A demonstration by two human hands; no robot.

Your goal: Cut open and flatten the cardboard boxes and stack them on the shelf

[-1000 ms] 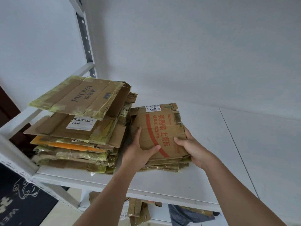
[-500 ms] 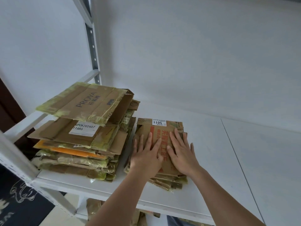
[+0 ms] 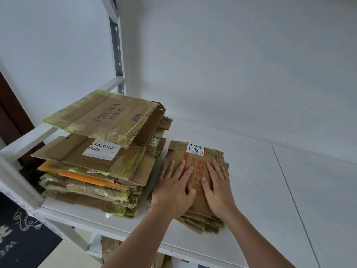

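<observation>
While both the left hand [image 3: 173, 192] and the right hand [image 3: 219, 190] lie flat with straight fingers, gripping nothing, on the flattened box [image 3: 201, 157] topping the small pile on the shelf [image 3: 270, 190], pressing down evenly should keep it flat.

I note a plain white wall [image 3: 241, 60] behind the white metal shelf [image 3: 260, 190], evenly lit. Perforated grey upright [image 3: 116, 45] stands at the shelf's back left. Dark brown panel [image 3: 11, 113] lies left of it; black mat with pale print [image 3: 23, 238] below.
</observation>
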